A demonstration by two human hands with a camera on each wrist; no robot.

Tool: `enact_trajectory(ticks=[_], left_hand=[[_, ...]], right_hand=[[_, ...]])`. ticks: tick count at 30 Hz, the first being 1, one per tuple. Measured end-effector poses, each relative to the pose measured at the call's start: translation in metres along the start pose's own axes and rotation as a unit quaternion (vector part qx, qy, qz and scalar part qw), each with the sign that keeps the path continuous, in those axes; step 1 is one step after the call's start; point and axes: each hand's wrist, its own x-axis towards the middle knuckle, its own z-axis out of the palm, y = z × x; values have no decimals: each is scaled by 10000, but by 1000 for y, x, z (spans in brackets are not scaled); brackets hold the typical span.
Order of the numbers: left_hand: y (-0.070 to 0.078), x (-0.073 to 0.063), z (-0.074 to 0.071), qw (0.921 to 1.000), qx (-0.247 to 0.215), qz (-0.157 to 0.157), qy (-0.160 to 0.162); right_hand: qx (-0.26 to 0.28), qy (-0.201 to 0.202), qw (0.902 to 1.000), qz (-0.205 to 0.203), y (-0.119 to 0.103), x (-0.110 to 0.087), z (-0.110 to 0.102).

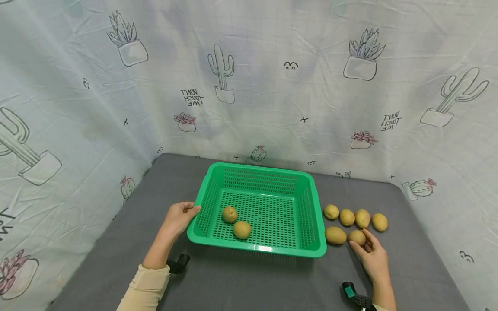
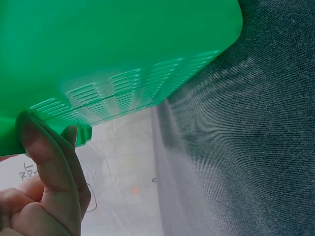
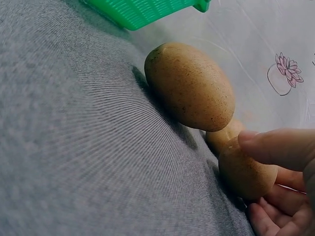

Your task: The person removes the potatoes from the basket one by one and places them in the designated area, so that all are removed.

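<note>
A green plastic basket (image 1: 254, 249) with slotted walls stands on the grey cloth, and two potatoes (image 1: 242, 230) lie in its left half. My left hand (image 1: 180, 219) grips the basket's left rim, fingers under the lip in the left wrist view. At the right, my right hand (image 1: 372, 255) holds a small round potato (image 3: 246, 172) between thumb and fingers, low over the cloth. Just left of it lies a larger oval potato (image 3: 189, 86), close to the basket's right side. Behind them several more potatoes (image 1: 347, 217) form a loose row.
Grey cloth (image 1: 241, 285) covers the table. A white curtain (image 1: 268, 86) printed with cacti hangs behind and along both sides. Each wrist carries a small black camera mount, the right one (image 1: 355, 296) low over the cloth.
</note>
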Motion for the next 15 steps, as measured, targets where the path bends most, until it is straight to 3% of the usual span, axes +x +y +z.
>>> enact_trajectory(ticks=[5, 10, 15], left_hand=[[0, 1, 0, 10000, -15, -32, -2], [0, 1, 0, 10000, -18, -24, -34], [-1, 0, -1, 10000, -29, -10, -37]], right_hand=[[350, 606, 9970, -330, 1, 1, 4], [812, 1451, 9831, -769, 1, 1, 7], [906, 1641, 9772, -1001, -4, 0, 6]])
